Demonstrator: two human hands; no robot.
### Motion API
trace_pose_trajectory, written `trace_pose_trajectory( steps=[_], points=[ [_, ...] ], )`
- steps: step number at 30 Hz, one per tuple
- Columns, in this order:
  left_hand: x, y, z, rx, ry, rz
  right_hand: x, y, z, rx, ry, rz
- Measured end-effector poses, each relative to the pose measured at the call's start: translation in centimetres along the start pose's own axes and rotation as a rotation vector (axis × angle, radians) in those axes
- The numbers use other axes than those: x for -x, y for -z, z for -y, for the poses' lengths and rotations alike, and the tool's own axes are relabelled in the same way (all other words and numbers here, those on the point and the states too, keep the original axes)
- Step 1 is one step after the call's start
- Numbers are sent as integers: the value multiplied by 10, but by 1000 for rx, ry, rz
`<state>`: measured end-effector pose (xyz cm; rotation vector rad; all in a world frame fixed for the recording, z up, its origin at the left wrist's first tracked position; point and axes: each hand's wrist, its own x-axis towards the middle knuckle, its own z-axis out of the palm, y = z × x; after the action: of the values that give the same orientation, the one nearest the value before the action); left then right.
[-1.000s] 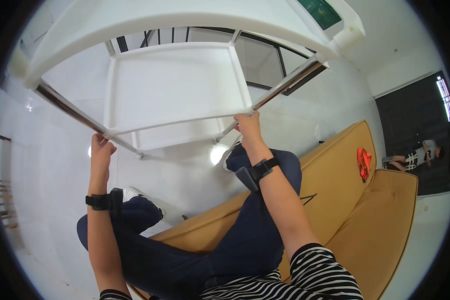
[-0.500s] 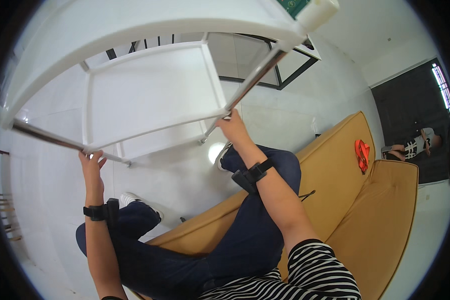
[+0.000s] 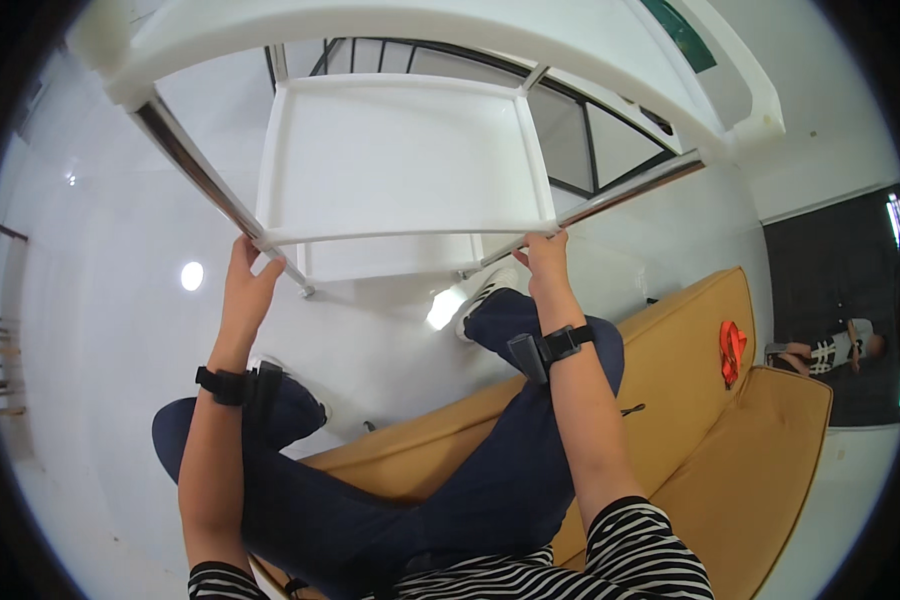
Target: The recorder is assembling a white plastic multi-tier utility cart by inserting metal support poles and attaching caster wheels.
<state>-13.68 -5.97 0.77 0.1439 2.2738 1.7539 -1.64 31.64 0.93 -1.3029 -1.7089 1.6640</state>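
Note:
A white rolling cart with shelves (image 3: 400,150) stands in front of me, its shelves joined by chrome posts. My left hand (image 3: 250,290) grips the near left corner of the middle shelf, where the post meets it, thumb on the inner side. At the near right corner, my right hand (image 3: 547,262) holds the shelf's edge by the other post; its fingertips are partly hidden under the rim. The top shelf (image 3: 430,25) rises close to my view and is cut off by the upper edge. Both wrists wear black straps with small boxes.
I sit on a tan sofa (image 3: 670,330) with an orange strap (image 3: 732,355) on it. A black-framed table (image 3: 590,140) stands behind the cart. At the far right, a person (image 3: 835,350) is near a dark door (image 3: 830,250). Chairs (image 3: 5,350) show at the left rim.
The cart has turned and now faces me more squarely, its near edge more level. Both hands have shifted rightward in view, staying at its corners. My view has also shifted slightly.

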Motion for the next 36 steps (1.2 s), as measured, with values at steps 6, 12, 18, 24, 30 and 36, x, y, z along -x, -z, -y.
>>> trace_pose_trajectory(
  steps=[6,12,18,24,30,36],
  points=[
    [-6,37,3,50,141,-300,32,-30,5,106,46,340],
    [-6,63,10,389,199,-693,30,-42,-6,320,94,636],
    [0,52,4,398,135,-523,31,-34,-3,141,304,565],
    [-3,29,-8,369,100,-234,6,-20,-6,20,310,397],
    [0,19,-12,272,121,-116,0,-16,-8,-44,284,168],
    [-7,29,6,-9,-56,-206,16,-18,-3,-52,195,137]
  ],
)
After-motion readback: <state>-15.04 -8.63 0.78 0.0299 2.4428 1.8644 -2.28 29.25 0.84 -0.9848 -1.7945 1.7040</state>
